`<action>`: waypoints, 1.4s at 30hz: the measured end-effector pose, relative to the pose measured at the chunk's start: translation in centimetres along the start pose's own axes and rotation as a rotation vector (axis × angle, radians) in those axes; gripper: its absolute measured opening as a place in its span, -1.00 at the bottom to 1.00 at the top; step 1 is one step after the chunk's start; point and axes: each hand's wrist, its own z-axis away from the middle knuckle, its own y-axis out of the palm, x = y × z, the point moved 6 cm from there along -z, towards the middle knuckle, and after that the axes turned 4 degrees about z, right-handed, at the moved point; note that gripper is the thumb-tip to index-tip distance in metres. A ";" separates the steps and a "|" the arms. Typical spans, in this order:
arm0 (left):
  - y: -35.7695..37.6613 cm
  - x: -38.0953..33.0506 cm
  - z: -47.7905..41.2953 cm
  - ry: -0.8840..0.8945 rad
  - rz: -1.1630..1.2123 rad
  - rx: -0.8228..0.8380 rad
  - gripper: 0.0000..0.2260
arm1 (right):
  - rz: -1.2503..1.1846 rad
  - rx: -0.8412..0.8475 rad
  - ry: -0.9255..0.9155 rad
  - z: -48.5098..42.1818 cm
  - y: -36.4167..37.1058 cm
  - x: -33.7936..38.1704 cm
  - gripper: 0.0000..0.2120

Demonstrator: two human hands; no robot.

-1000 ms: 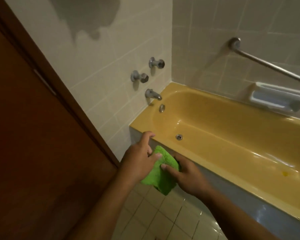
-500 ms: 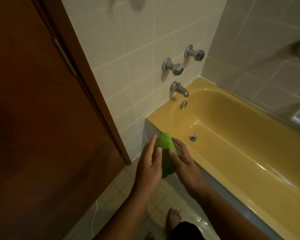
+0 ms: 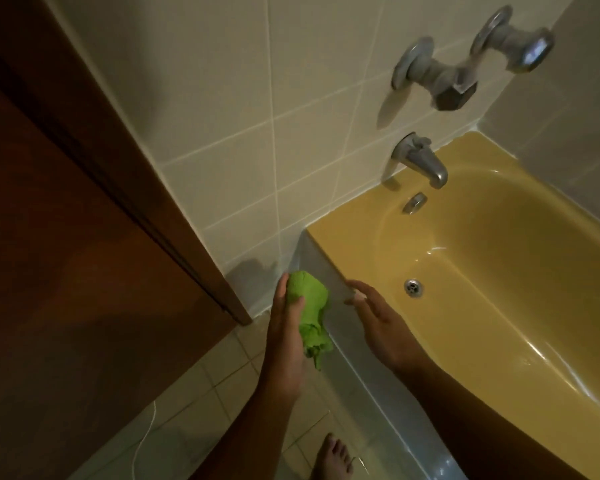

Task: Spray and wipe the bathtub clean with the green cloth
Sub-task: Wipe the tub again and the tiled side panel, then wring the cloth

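Head view: left hand (image 3: 284,327) grips the bunched green cloth (image 3: 309,306), most fingers hidden behind it, just outside the bathtub (image 3: 343,233) corner. Right hand (image 3: 378,317) hangs loose and holds nothing, over the near rim. The tub is cut off at the right, its basin open.

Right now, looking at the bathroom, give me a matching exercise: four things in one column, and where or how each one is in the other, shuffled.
Column A
1. green cloth
2. drain
3. spout
4. right hand

Column B
a. in the floor of the bathtub
b. held in the left hand
c. open, holding nothing
d. on the tiled wall above the bathtub's end

Pairs: 1-b, 2-a, 3-d, 4-c
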 end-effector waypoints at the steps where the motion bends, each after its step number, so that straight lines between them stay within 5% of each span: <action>1: -0.3 1.1 -1.9 0.002 0.017 -0.016 -0.58 | 0.116 -0.033 -0.025 -2.2 0.2 -1.8 -0.65; 5: -0.7 4.7 -9.4 0.052 0.047 -0.059 -0.53 | 0.726 -0.081 -0.117 -10.4 2.5 -9.3 -0.49; 8: 0.1 6.9 -14.0 0.118 0.062 -0.080 -0.49 | 0.912 -0.148 -0.095 -12.9 3.1 -9.0 -0.45; 14: 3.8 8.8 -19.5 0.294 0.206 -0.048 -0.41 | 0.982 -0.083 -0.081 -14.3 3.7 -8.8 -0.46; 19: 6.2 10.6 -21.4 0.447 0.322 0.009 -0.55 | 0.999 -0.134 -0.127 -14.0 3.5 -8.7 -0.44; 28: 5.5 13.4 -23.8 0.769 0.031 -0.066 -0.45 | 0.999 -0.224 -0.181 -13.9 3.8 -9.0 -0.48; 34: 4.3 16.5 -26.5 0.768 0.005 -0.081 -0.40 | 1.066 -0.257 -0.214 -14.3 4.0 -9.3 -0.49; 42: 0.4 27.6 -33.8 0.501 0.056 -0.069 -0.54 | 1.129 -0.267 -0.222 -14.6 4.0 -9.1 -0.48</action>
